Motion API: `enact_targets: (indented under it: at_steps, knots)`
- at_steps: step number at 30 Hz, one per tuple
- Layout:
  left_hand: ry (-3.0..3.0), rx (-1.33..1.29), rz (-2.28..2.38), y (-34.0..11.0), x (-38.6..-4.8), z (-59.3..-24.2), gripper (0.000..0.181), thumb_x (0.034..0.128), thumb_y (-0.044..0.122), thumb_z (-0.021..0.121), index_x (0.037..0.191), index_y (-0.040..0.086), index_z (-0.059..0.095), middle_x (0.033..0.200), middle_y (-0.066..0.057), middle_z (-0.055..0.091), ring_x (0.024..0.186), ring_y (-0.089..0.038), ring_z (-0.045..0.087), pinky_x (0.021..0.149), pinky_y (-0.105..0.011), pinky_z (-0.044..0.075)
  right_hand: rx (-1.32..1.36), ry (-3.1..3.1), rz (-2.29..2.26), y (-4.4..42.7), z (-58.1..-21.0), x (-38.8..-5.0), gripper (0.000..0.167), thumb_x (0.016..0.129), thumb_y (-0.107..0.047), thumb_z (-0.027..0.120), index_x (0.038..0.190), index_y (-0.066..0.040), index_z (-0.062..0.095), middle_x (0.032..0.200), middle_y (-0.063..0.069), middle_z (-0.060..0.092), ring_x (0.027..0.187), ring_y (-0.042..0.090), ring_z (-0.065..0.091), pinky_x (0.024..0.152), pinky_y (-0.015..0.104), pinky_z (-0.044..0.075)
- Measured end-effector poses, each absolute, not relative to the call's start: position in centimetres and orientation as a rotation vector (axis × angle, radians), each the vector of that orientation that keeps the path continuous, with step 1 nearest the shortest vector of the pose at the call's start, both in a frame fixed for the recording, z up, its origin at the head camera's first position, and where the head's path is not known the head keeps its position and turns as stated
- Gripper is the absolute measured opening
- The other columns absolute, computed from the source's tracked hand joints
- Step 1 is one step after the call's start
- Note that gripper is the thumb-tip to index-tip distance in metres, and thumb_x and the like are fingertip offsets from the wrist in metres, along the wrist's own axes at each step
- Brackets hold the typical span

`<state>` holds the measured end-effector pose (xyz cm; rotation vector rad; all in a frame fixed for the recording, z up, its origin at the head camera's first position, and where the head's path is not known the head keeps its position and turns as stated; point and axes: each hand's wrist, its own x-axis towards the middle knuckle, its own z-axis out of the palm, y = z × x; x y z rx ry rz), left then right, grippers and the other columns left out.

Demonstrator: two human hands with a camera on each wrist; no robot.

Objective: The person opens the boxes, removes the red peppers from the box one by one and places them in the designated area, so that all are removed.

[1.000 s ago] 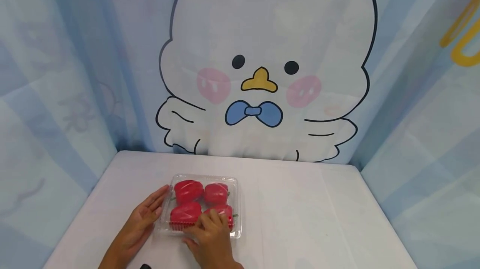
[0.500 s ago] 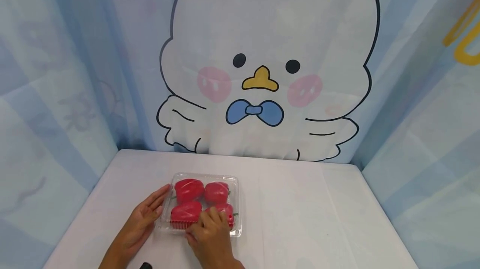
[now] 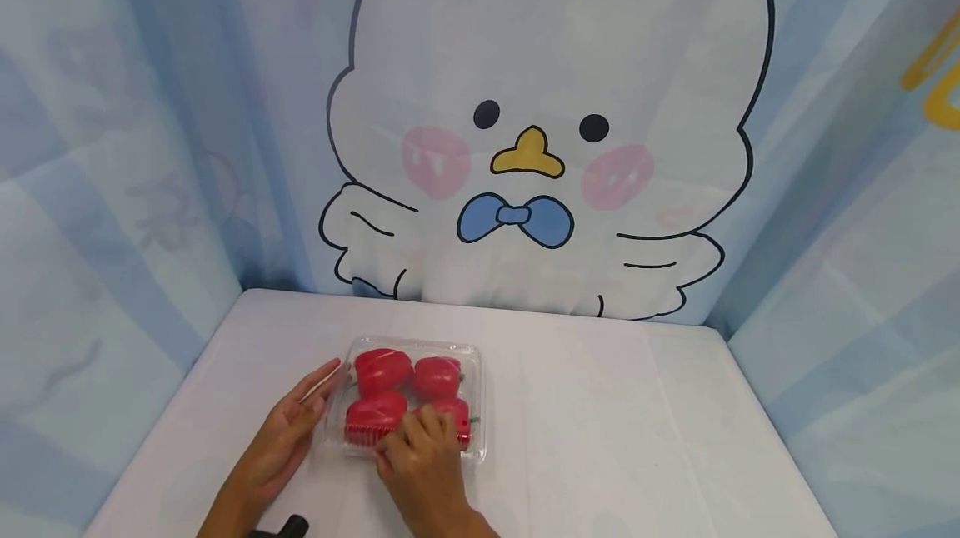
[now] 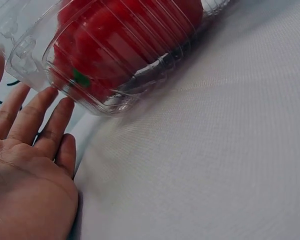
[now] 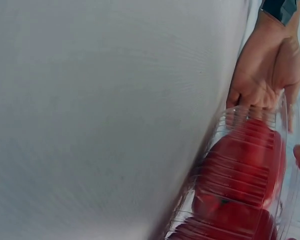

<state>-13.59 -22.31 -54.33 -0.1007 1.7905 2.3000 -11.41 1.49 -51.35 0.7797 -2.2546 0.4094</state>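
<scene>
The right hand (image 3: 424, 465) curls over the near edge of the clear box (image 3: 478, 384); whether it pinches, I cannot tell. The box lies right of the left hand (image 3: 285, 428), whose straight fingers touch it.

Peppers (image 3: 384, 371) lie in a box (image 3: 478, 384) on the table (image 3: 600, 421).

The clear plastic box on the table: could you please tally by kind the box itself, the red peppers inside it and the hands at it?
Clear plastic box: 1
Red peppers: 4
Hands: 2 (left hand, right hand)
Total: 7
</scene>
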Motion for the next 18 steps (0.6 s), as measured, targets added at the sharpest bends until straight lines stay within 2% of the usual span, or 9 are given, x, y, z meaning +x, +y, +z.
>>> enact_targets:
  at_steps: [5,10,14,18]
  knots:
    - [1.779,-0.132,2.311,-22.15,-13.55,-54.32,0.063,0.1133,0.034,0.052,0.17,0.026,0.026,0.178,0.006,0.027,0.136,0.018,0.046,0.119,-0.019,0.031,0.777,-2.25,0.422,1.59,-51.17,-11.41,0.029,0.068,-0.041,0.101,0.084,-0.024,0.083,0.08,-0.008,0.066,0.083,0.006,0.056,0.077,0.022,0.047]
    - [1.769,-0.156,2.31,-22.1,-13.59,-54.45,0.071,0.1097,0.027,0.061,0.17,0.021,0.025,0.177,0.005,0.028,0.133,0.02,0.049,0.115,-0.014,0.039,0.775,-2.254,0.415,1.68,-50.94,-11.44,0.032,0.07,-0.042,0.1,0.087,-0.024,0.081,0.082,-0.008,0.066,0.082,0.007,0.056,0.077,0.022,0.048]
    - [1.778,-0.187,2.313,-21.93,-13.66,-54.48,0.075,0.1065,0.021,0.066,0.17,0.019,0.027,0.172,0.01,0.038,0.131,0.018,0.054,0.113,-0.019,0.046,0.781,-2.248,0.413,1.71,-50.7,-11.56,0.031,0.071,-0.042,0.099,0.087,-0.023,0.08,0.08,-0.007,0.065,0.08,0.007,0.054,0.076,0.022,0.047]
    - [1.857,-0.21,2.291,-21.83,-13.71,-54.54,0.076,0.1034,0.019,0.071,0.168,0.015,0.031,0.163,0.017,0.051,0.128,0.019,0.055,0.11,-0.018,0.049,0.787,-2.238,0.416,1.81,-50.43,-11.66,0.031,0.073,-0.041,0.098,0.089,-0.021,0.08,0.081,-0.006,0.065,0.08,0.007,0.053,0.076,0.022,0.047]
